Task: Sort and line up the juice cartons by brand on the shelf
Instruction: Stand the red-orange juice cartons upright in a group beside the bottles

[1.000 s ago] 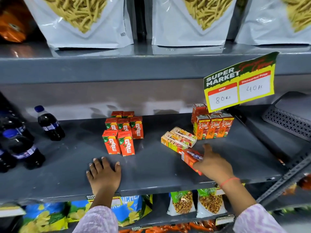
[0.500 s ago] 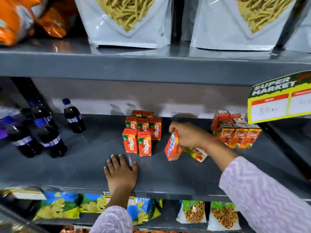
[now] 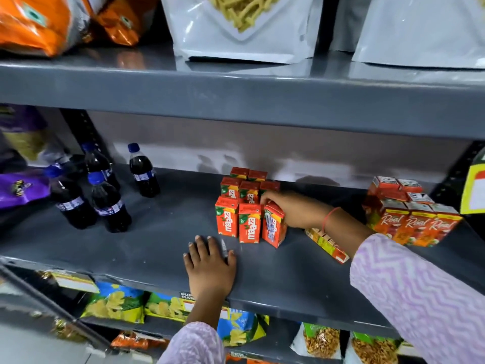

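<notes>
On the grey middle shelf (image 3: 162, 240) stands a block of orange Maaza cartons (image 3: 237, 206) in rows. My right hand (image 3: 291, 208) grips the top of one more orange carton (image 3: 273, 225), upright and touching the right end of the front row. My left hand (image 3: 210, 264) lies flat on the shelf near its front edge, fingers spread, holding nothing. Further right stands a group of Real cartons (image 3: 416, 219). Two cartons (image 3: 328, 244) lie on their sides under my right forearm, partly hidden.
Several dark cola bottles (image 3: 105, 190) stand at the shelf's left. White snack pouches (image 3: 244, 27) and orange bags (image 3: 39, 22) fill the shelf above. Chip bags (image 3: 115, 306) sit on the shelf below. A yellow price sign (image 3: 476, 190) hangs at the right edge.
My right hand picked a lying carton from the shelf, carried it left, and stood it against the front Maaza row. My left hand stayed flat. The view shifted left.
</notes>
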The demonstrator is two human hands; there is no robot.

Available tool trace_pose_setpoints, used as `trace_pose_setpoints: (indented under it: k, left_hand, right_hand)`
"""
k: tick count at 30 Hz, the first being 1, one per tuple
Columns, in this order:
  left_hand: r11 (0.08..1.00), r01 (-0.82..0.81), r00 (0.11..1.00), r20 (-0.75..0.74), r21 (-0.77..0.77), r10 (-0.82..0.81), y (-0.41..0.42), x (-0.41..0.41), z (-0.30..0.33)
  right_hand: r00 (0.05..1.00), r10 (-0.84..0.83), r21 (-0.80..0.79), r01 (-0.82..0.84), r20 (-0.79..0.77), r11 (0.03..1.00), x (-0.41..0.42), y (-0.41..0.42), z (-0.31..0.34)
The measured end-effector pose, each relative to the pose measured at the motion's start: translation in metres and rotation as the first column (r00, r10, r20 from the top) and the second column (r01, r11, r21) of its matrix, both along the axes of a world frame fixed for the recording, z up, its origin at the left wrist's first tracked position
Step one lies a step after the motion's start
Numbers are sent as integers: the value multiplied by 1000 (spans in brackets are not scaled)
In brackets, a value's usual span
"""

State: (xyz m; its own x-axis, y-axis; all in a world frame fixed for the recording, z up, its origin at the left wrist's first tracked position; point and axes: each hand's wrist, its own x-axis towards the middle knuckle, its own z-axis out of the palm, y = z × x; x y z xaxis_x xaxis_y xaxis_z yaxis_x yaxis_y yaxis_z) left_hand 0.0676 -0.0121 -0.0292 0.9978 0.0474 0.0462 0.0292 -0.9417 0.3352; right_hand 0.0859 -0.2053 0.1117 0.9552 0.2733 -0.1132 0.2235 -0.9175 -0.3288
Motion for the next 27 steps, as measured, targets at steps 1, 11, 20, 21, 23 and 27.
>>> trace_pose_setpoints:
  k: [1, 11, 20, 21, 23, 27]
  left_hand:
    - [1000, 1, 1000, 0, 2, -1, 0, 0, 0]
    - [1000, 0, 1000, -6, -5, 0, 1, 0, 0]
    - [1000, 3, 1000, -18, -21, -3, 1, -2, 3]
    - [1000, 3, 1000, -21, -22, -3, 1, -2, 3]
    - [1000, 4, 1000, -27, -20, -4, 1, -2, 3]
    - [1000, 2, 1000, -24, -15, -3, 1, -2, 4]
  right_hand:
    - [1000, -6, -2, 6, 15, 1000, 1, -1, 5]
    - [998, 1, -176, -12, -65, 984, 6, -1, 16]
    - [998, -41, -242, 31, -37, 970, 8, -4, 15]
    - [998, -12, -240, -3, -59, 971, 8, -4, 15]
    - [999, 34, -276, -36, -12, 960, 7, -4, 14]
    - [991, 4, -317, 38, 131, 948, 6, -2, 8]
